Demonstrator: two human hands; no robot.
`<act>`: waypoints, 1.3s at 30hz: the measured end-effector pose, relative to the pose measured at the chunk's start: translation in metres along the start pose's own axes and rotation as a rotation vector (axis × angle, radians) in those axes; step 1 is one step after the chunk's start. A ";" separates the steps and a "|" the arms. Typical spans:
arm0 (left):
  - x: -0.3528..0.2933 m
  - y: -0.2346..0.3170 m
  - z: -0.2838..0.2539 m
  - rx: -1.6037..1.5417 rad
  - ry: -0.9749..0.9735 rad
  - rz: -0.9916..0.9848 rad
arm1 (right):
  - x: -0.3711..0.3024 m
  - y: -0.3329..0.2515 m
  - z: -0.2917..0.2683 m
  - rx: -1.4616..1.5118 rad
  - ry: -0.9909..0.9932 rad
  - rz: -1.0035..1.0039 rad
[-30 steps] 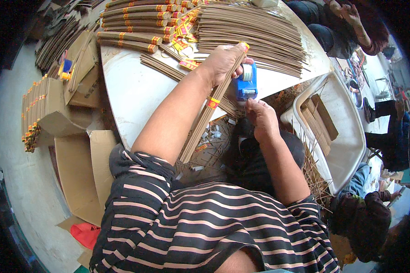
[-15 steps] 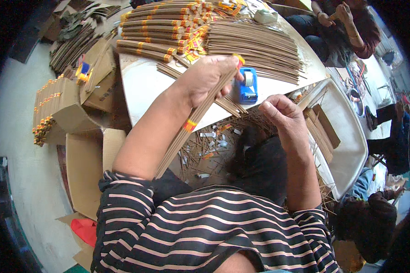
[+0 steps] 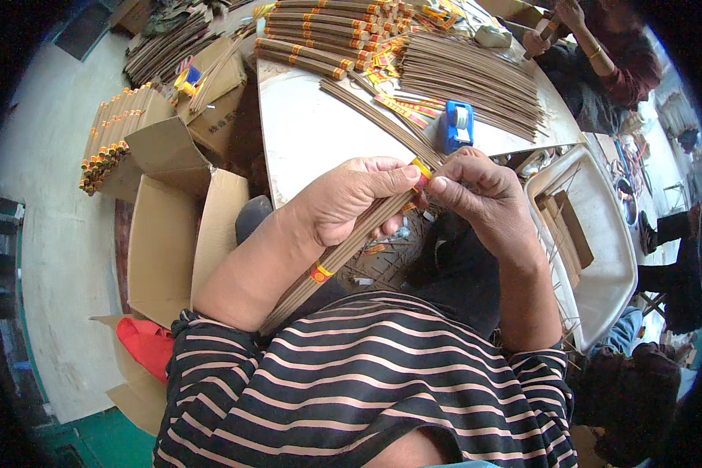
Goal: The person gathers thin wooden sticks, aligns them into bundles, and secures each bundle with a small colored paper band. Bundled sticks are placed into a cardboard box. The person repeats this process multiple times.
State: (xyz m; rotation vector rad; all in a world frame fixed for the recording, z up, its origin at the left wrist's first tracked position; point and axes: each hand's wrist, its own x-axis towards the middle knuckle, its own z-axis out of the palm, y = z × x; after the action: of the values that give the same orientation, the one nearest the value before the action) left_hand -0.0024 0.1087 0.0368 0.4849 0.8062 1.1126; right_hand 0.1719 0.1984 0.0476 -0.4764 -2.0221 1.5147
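Observation:
My left hand (image 3: 349, 201) is wrapped round a slim bundle of brown incense sticks (image 3: 290, 299), which slants down toward my left elbow. One yellow-and-red paper band (image 3: 318, 273) circles its middle; another wraps the upper end, under my left thumb. Beside that end, my right hand (image 3: 493, 204) has thumb and forefinger pinched together; whatever is between them is too small to make out. Just beyond the hands, a blue tape dispenser (image 3: 449, 140) stands at the table's near edge. Loose sticks (image 3: 378, 117) and red-and-yellow paper strips (image 3: 413, 109) lie left of it.
Banded bundles (image 3: 320, 35) are stacked on the white table (image 3: 292, 148), beside a spread of loose sticks (image 3: 476, 82). An open carton (image 3: 160, 242) stands at left, a white plastic tub (image 3: 612, 269) at right. Another person's hand (image 3: 571, 14) shows at upper right. Scraps litter the floor.
My right hand has moved left to the banded upper end of the bundle. My left hand has lowered the bundle. The view has shifted, so the table sits further right.

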 end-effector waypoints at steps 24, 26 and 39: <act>-0.010 -0.015 0.001 0.026 0.081 0.010 | -0.007 -0.019 0.010 -0.354 -0.026 0.085; -0.009 -0.019 -0.001 0.028 0.098 0.018 | -0.007 -0.022 0.010 -0.430 -0.037 0.106; -0.021 -0.020 0.003 -0.016 0.099 -0.049 | -0.007 -0.028 0.009 -0.494 -0.102 0.243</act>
State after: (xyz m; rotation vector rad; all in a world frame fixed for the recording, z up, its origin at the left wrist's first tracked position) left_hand 0.0079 0.0821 0.0310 0.3972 0.8904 1.1033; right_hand 0.1727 0.1789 0.0710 -0.8808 -2.4988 1.1740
